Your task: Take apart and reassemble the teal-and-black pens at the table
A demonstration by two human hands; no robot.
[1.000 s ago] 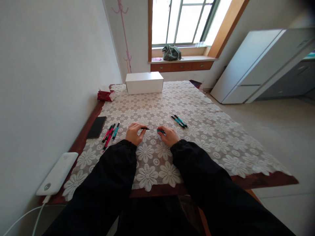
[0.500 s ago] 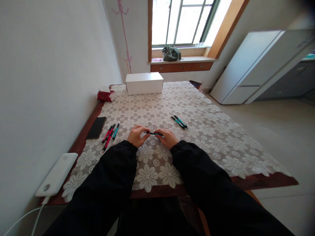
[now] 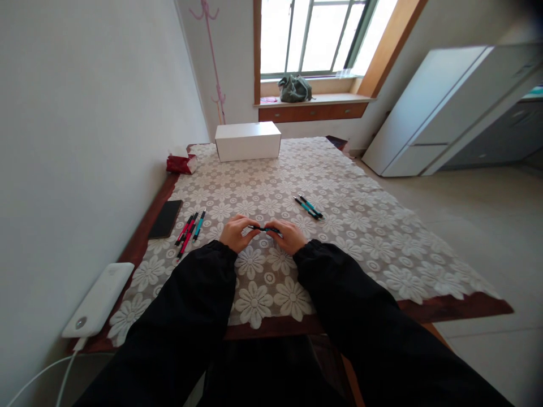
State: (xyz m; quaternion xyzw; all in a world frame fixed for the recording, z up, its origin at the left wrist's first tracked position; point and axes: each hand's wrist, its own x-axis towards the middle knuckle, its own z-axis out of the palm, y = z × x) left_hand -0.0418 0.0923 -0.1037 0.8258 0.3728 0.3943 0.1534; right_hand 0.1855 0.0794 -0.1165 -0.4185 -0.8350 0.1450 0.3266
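Two arms in black long sleeves reach forward from the near edge of the view, converging toward the middle. The left hand (image 3: 238,233) and the right hand (image 3: 287,236) sit close together, palms turned down and slightly inward, knuckles facing up. The fingers of both hands are curled, with the fingertips (image 3: 250,225) pinched toward each other across a narrow gap. Both wrists are bare just past the gathered cuffs, held low.

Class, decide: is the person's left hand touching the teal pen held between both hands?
Touching: the head view shows left hand fingers pinching one end of the teal pen.
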